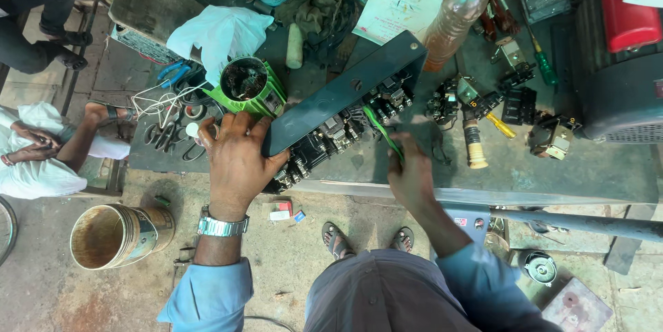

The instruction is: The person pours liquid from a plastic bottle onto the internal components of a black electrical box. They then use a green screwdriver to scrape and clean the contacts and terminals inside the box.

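Observation:
A dark green metal panel box lies tilted on the workbench, with black electrical parts packed under its lid. My left hand grips the box's near left end; a metal watch sits on that wrist. My right hand is blurred at the box's front edge, pinching a green wire that runs out of the parts inside.
The bench holds a green motor housing, black contactors, screwdrivers, a plastic bottle, paper, a white bag, pliers and scissors. A rusty tin can stands on the floor left. Another person sits at far left.

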Tool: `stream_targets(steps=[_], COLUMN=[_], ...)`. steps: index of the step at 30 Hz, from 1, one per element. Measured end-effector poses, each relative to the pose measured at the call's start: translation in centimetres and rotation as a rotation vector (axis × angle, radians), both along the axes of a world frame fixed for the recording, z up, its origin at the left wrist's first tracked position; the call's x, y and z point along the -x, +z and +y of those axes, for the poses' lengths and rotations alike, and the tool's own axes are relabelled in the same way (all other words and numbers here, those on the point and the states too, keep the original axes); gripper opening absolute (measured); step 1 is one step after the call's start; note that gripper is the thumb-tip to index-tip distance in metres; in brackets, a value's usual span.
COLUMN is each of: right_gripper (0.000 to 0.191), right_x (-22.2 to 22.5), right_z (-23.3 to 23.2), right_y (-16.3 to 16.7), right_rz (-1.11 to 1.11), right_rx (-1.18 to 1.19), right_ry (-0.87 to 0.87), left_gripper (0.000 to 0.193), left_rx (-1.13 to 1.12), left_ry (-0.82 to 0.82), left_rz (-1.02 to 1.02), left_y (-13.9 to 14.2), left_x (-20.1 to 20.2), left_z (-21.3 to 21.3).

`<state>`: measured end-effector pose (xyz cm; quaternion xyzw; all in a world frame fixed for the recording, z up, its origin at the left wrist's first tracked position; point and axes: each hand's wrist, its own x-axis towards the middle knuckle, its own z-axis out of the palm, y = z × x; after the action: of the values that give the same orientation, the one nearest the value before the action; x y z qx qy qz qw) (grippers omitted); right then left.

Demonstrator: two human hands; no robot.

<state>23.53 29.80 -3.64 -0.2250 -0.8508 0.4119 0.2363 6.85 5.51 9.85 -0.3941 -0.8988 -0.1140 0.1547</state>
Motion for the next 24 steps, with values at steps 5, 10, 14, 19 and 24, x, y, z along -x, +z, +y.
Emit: stream_targets(steps=[5,10,14,19,24], right_gripper=[0.023,0.017,0.017,0.020,0.011], right_x=[-5.9,-0.6,0.1,-5.2,-2.2], right_z=[3.6,8.4,9.2,10.7,11.3], right_y=[0.7,0.0,1.0,3.1,2.9], right_rz=[0.100,0.078,-0.022,-0.052,0.192], right_rx=[0.106,0.791,0.902,0.895,0.694], right_ry=[-0.146,-0.054,-0.034,-0.051,0.040], left_gripper=[0.060,0.063,0.059,0.062,0.053], left_rx=[0.065,0.101,0.117,0.033,-0.260], left_ry=[0.023,0.029,0.112,0.221,0.217], left_rz=[0.069,0.131,0.158,0.247,-0.039], left_y=[-0.1,0.0,-0.3,-2.8,-6.6], left_x=[-0.3,-0.9,-1.1,-0.8,-0.6], left_z=[0.1,-0.1,-0.6,-3.2,-6.0])
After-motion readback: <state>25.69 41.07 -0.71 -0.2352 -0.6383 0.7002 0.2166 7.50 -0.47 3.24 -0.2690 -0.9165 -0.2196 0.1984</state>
